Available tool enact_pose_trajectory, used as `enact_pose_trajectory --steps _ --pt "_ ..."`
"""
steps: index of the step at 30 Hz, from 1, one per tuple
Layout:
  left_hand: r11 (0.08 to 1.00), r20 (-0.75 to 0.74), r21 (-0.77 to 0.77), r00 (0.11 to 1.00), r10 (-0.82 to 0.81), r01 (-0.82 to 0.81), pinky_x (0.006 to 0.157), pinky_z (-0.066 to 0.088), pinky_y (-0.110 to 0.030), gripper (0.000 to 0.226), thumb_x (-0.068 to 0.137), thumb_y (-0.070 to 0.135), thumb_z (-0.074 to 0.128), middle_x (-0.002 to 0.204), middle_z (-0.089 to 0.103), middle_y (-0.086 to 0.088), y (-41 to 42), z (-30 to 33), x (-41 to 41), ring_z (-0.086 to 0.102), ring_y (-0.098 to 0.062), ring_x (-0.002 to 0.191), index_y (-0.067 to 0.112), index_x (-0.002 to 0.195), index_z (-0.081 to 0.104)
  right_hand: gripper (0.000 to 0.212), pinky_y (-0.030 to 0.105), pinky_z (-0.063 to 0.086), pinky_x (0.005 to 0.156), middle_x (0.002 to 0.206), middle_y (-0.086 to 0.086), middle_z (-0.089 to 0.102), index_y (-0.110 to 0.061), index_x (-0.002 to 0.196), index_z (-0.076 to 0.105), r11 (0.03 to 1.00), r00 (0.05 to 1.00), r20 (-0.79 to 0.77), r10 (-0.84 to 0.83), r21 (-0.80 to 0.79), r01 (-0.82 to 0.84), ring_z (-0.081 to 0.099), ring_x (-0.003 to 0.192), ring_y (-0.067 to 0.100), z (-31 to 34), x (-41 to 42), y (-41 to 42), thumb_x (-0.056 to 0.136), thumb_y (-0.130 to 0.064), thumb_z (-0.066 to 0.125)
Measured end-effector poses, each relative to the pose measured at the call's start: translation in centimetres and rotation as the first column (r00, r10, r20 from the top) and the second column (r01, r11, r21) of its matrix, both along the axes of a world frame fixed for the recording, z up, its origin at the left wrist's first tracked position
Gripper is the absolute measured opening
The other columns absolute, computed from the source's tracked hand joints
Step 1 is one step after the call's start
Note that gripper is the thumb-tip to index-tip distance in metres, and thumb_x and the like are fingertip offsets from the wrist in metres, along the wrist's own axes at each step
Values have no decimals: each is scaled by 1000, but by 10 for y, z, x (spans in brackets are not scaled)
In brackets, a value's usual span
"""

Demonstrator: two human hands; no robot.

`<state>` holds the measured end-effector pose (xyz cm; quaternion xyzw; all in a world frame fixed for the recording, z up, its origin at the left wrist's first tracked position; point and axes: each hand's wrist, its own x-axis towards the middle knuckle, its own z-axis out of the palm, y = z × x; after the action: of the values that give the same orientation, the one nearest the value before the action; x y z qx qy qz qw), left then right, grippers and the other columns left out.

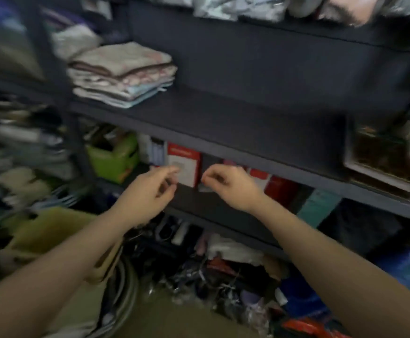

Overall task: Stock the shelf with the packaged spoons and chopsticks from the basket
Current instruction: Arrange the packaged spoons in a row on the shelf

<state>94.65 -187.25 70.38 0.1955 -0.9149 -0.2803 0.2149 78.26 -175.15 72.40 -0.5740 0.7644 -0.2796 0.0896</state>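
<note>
The dark shelf (235,118) carries a stack of folded cloths (123,74) on its far left; the lower board holds red-white boxes (184,164).

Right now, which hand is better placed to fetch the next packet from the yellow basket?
Probably the left hand: it holds nothing, and the yellow basket sits just below and left of its forearm. The right hand is farther away, its fingers curled; blur hides any contents.

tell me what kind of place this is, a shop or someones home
Probably a small household-goods shop or its stockroom. Dark metal shelving holds stacked folded towels, boxed goods in red and white packaging, and bagged items on the top shelf.
</note>
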Motion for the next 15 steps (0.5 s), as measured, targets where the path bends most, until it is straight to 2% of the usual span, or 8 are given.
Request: enact_pose_trajectory --steps 2,3,5,7,11,15 --pt "997 90 -25 993 72 -70 78 51 -31 41 88 25 51 100 56 5 -21 -24 50 57 -12 83 14 127 51 19 22 40 72 100 7 70 -8 99 67 989 995 15 98 107 -99 60 87 15 -25 36 -28 93 -18 53" --pt "994 160 -38 981 109 -104 80 51 -31 40 88 25 51 104 57 3 -33 -35 74 58 -14 84 15 127 51 19 24 43 76 100 6 70 -9 101 67 978 989 45 140 151 -146 60 88 15 -36 54 -42 93 -19 53" --pt "985 360 -62 916 175 -163 78 48 -27 40 93 23 48 121 56 -1 -61 -58 122 60 -19 97 17 133 45 20 23 43 75 101 7 70 -8 102 66 946 974 92 205 237 -222 61 88 16 -60 91 -73 93 -19 52" --pt "977 514 -56 833 205 -205 77 47 -28 41 95 25 44 128 54 -4 -90 -78 171 58 -23 106 16 135 41 21 23 40 72 102 9 70 -7 101 66 907 960 113 258 313 -281 63 92 20 -84 126 -104 94 -20 51" --pt "966 628 -14 750 208 -257 83 51 -36 42 95 23 43 124 59 -8 -152 -119 255 60 -24 103 16 136 41 24 34 45 74 98 15 65 -3 95 61 858 956 185 229 426 -288 60 91 30 -136 184 -165 96 -21 45" --pt "975 659 -1 733 169 -223 76 45 -27 43 95 21 41 128 52 -7 -207 -152 294 58 -21 103 16 138 38 20 37 45 66 84 11 60 -17 75 50 831 969 204 140 508 -227 58 80 30 -202 226 -216 92 -25 43"
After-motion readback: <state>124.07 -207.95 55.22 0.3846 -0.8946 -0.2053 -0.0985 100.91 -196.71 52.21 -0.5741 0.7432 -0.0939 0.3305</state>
